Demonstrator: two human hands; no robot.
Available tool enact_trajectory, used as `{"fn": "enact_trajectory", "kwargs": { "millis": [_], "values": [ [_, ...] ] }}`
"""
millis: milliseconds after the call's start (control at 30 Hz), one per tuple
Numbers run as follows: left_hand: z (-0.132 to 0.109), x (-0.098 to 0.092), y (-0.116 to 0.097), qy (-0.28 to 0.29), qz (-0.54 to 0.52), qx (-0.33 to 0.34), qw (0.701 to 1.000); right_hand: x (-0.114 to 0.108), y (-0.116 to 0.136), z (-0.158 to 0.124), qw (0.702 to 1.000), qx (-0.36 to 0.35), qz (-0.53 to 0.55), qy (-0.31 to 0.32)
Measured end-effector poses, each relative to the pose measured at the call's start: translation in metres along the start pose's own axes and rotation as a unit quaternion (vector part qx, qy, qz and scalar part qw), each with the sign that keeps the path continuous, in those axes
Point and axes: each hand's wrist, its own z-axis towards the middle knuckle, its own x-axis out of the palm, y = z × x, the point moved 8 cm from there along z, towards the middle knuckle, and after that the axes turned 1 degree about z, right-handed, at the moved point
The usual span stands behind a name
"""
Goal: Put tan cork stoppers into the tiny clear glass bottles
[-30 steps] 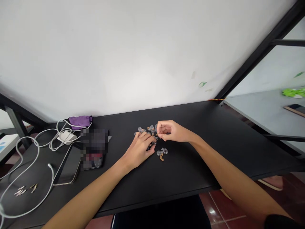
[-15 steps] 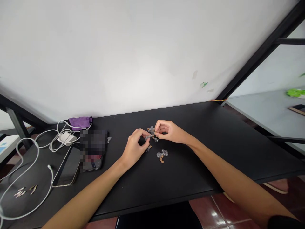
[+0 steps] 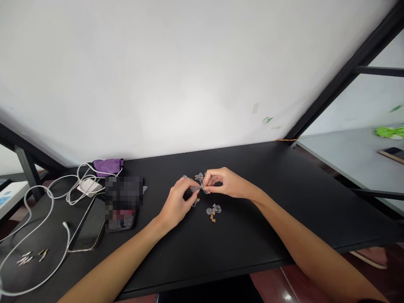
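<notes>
My left hand (image 3: 179, 200) pinches a tiny clear glass bottle (image 3: 195, 189) between thumb and fingertips, lying sideways with its neck to the right. At that neck, my right hand (image 3: 225, 182) has thumb and forefinger closed on a small tan cork (image 3: 204, 187). Whether the cork sits inside the neck I cannot tell. Other little bottles lie close around: a corked one (image 3: 199, 177) behind my fingers, another (image 3: 196, 203) below my left fingertips. Nearer me, clear bottles (image 3: 214, 209) lie beside several loose corks (image 3: 213, 219).
Everything lies on a black table (image 3: 246, 235) against a white wall. To the left are a phone (image 3: 87, 227), a blurred dark item (image 3: 123, 195), a purple pouch (image 3: 109, 166), a white charger (image 3: 89, 186) with looping cable, and small slivers (image 3: 25, 257). Black metal frames rise at both sides.
My right fingers have come in to the neck of the bottle in my left hand, bringing the cork against it. The whole view has shifted slightly, with the table lower in the picture.
</notes>
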Motion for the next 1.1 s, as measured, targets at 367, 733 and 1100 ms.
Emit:
{"fn": "enact_trajectory", "kwargs": {
  "millis": [367, 733, 1100],
  "values": [
    [-0.001, 0.004, -0.003, 0.003, -0.022, 0.007, 1.0, -0.003, -0.001, -0.003, 0.999, 0.031, -0.008, 0.0],
    [-0.001, -0.001, 0.002, -0.022, -0.022, -0.021, 0.999, -0.005, 0.001, -0.004, 1.0, 0.026, 0.011, -0.004],
    [0.001, -0.003, 0.003, -0.038, -0.034, -0.039, 0.998, -0.002, -0.017, 0.0, 0.996, 0.033, 0.084, -0.004]
  ]
}}
